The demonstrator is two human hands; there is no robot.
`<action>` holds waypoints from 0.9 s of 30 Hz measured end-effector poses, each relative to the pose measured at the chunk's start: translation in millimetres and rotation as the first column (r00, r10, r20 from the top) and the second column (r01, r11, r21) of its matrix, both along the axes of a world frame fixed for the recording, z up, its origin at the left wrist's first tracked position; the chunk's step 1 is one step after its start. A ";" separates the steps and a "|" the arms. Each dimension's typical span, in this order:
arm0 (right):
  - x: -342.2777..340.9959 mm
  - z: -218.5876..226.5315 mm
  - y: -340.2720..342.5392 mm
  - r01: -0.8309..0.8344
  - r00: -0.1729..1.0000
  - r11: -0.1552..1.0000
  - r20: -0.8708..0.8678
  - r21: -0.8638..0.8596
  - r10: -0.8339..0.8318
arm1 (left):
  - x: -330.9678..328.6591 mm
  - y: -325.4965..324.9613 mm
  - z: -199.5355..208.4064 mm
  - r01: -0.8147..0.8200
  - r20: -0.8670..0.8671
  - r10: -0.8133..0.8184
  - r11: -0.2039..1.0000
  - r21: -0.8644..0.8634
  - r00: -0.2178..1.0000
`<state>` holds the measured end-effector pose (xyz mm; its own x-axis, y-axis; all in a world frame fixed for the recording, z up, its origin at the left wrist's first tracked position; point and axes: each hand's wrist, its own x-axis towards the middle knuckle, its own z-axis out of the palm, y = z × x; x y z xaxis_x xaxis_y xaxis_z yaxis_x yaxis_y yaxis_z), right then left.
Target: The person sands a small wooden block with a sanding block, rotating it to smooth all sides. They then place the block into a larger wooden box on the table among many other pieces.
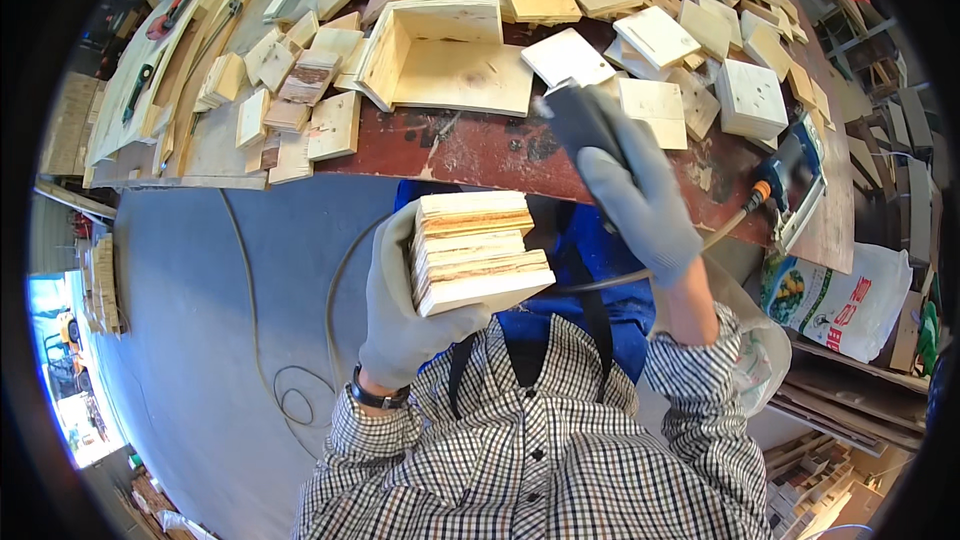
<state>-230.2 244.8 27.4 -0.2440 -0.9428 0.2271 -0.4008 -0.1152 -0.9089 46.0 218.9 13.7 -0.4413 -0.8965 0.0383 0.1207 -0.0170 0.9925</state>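
My left hand [395, 310], in a grey work glove, is closed around a stack of small plywood pieces [485, 252]. The stack is held over my lap, its layered, uneven edges facing up. My right hand [645, 195], also gloved, grips a dark, flat block [580, 125] that is blurred, so its exact kind is unclear. This block is raised over the front edge of the red-brown table [410, 150], apart from the stack. Beyond it lie loose square wood pieces [567, 58] and a three-sided plywood corner box [460, 75].
A blue power tool [795, 165] with an orange fitting and a hose lies at the table's right edge. Long wood strips [170, 70] with hand tools lie at left. A cable [245, 270] curls over the floor. A printed white sack [845, 300] stands at right.
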 end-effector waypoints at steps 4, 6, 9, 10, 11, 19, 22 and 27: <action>-1.2 43.1 -3.7 -0.335 0.872 0.940 -0.399 -0.061 0.285 | 7.0 -4.7 6.4 0.006 0.005 -0.006 0.998 0.062 1.000; 25.3 33.3 -1.7 -0.315 0.795 0.944 -0.571 -0.099 0.205 | -5.2 -8.3 15.9 0.020 -0.127 -0.004 0.992 0.126 0.992; 24.7 43.0 18.9 -0.492 0.763 0.869 -0.508 -0.055 0.400 | 7.4 -10.8 12.1 -0.031 -0.052 0.038 0.990 0.141 0.998; 19.7 44.1 26.8 -0.565 0.736 0.823 -0.486 -0.058 0.471 | 10.3 -12.2 4.5 -0.066 -0.012 0.067 0.994 0.089 0.998; 8.9 50.8 33.6 -0.609 0.710 0.792 -0.480 -0.048 0.516 | 7.7 -14.0 9.0 -0.048 -0.035 0.056 0.981 0.187 0.998; 12.5 31.1 12.5 -0.123 0.969 0.990 0.210 -0.066 0.134 | 26.1 -8.5 -14.8 0.134 -0.365 0.086 0.832 0.538 0.927; 28.4 24.3 1.8 -0.278 0.956 0.933 -0.159 -0.229 0.246 | 24.7 -6.7 -21.0 0.215 -0.484 0.167 0.740 0.637 0.859; 69.1 -6.6 32.7 -0.266 0.936 0.933 -0.295 -0.243 0.190 | -3.9 -13.0 13.0 0.202 -0.489 0.326 0.627 0.752 0.809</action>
<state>-161.1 277.5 20.8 0.0741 -0.8567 0.5105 -0.5526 -0.4614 -0.6941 42.1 205.9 26.7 -0.5174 -0.7329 -0.4419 0.6416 -0.6739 0.3665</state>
